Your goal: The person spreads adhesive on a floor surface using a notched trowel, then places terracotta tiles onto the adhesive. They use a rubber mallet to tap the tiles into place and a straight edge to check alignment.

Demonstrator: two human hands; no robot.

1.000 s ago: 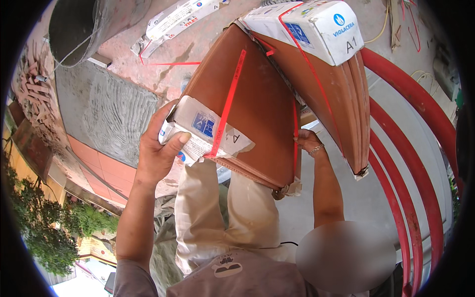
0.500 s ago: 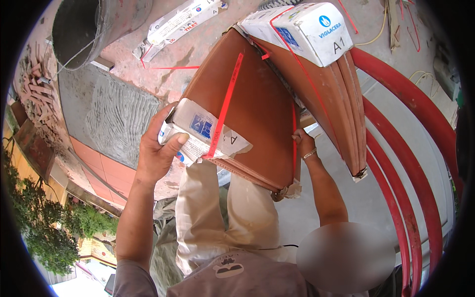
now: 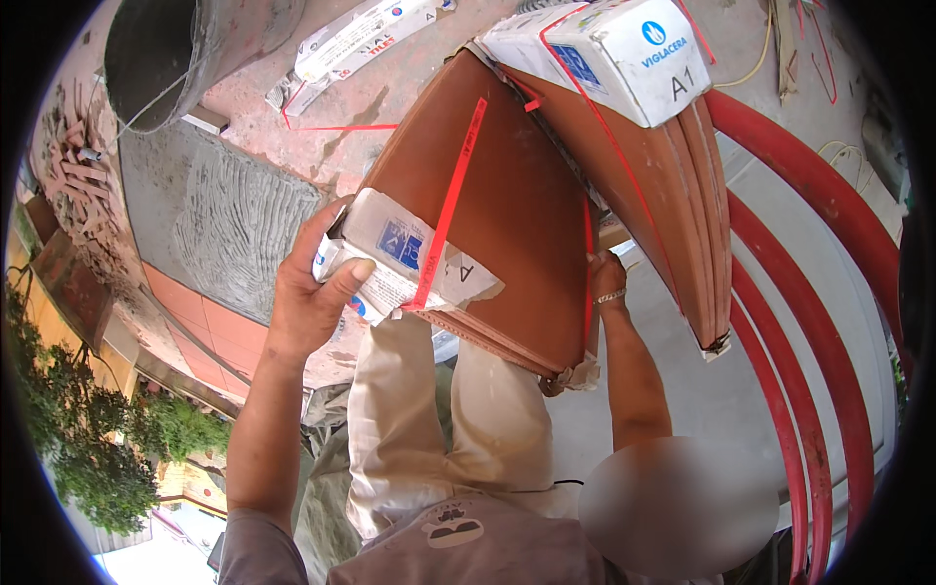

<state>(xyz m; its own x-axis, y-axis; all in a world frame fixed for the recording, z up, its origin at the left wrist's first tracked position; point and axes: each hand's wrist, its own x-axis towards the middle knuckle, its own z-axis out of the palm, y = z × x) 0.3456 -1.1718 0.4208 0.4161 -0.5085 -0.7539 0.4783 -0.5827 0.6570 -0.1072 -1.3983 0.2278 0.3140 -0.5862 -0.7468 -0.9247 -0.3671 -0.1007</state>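
Note:
A pack of large reddish-brown tiles point(image 3: 526, 224) stands tilted in front of my legs, wrapped at one end in torn white cardboard point(image 3: 375, 229) and bound by a red strap point(image 3: 454, 195). My left hand point(image 3: 317, 278) is closed round the cardboard end, thumb on the near face. At the pack's right edge, my right hand point(image 3: 608, 277) has its fingers closed at a second red strap point(image 3: 588, 312); the fingertips are partly hidden. Just behind leans another tile pack point(image 3: 643, 195) with a white cardboard cap point(image 3: 624, 58) and red strapping.
Thick red curved bars point(image 3: 819, 166) rise on the right. Ridged grey mortar point(image 3: 244, 224) lies at the left, beside laid pinkish tiles point(image 3: 219, 331) and broken pieces point(image 3: 83, 185). A dark bucket point(image 3: 146, 78) and a flattened white carton point(image 3: 366, 39) are at the back.
The view has shifted slightly, so most things sit a little farther right. My right hand has turned a little at the strap; my left hand keeps its hold on the pack.

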